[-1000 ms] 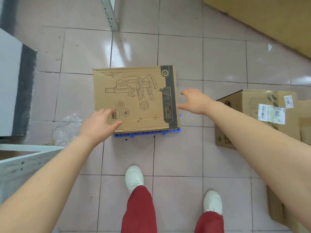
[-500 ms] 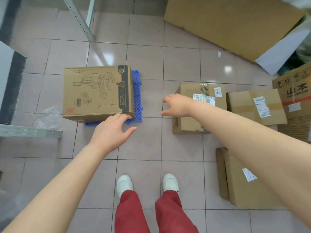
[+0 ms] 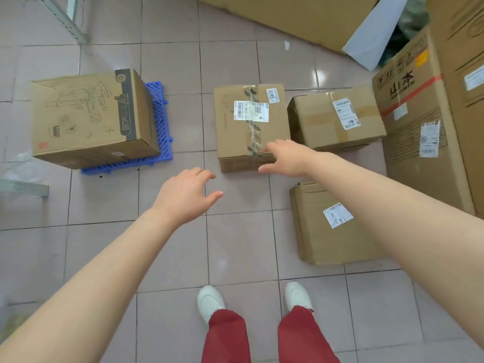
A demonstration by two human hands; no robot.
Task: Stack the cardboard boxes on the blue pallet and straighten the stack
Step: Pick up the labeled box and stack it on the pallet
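**Boxes: one stacked, reaching for the second**

Boxes wait on the floor; one printed box (image 3: 89, 113) already sits on the pallet (image 3: 159, 121) at 10 o'clock. I judge I'm fetching the taped box (image 3: 248, 121) at 12 o'clock. My right hand (image 3: 285, 158) hovers spread over its near right corner, contact unclear. My left hand (image 3: 186, 195) hangs wide open, empty, just short of it. Next: grip both sides and lift.

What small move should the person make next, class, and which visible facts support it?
Probably lower both open hands onto the taped box to grip its sides. The right hand hovers at its near corner, the left hand is empty beside it, and only one printed box sits on the blue pallet.
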